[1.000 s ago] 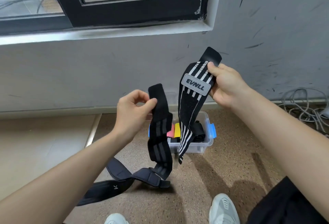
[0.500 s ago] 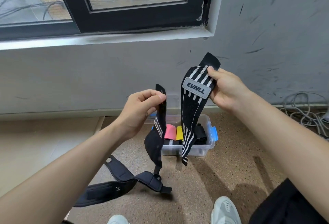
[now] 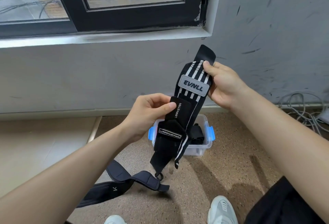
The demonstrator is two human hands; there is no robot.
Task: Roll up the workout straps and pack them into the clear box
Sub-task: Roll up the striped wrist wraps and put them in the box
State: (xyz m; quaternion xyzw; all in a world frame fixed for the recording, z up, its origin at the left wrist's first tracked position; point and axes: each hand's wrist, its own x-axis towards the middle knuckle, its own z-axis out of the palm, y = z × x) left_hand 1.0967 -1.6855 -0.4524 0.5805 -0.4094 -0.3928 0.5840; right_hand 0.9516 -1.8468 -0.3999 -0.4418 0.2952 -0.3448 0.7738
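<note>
Head view: a striped strap (image 3: 193,88) is being pinched near its top by the right hand (image 3: 225,85), while a black strap (image 3: 169,134) is being pinched by the left hand (image 3: 151,115); both are being held above the clear box (image 3: 203,146) on the floor (image 3: 204,179)

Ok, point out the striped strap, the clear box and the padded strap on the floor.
striped strap (image 3: 194,85), head view, on its grey label.
clear box (image 3: 199,149), head view, on its front wall.
padded strap (image 3: 106,190), head view, on the stretch near its small white mark.
</note>
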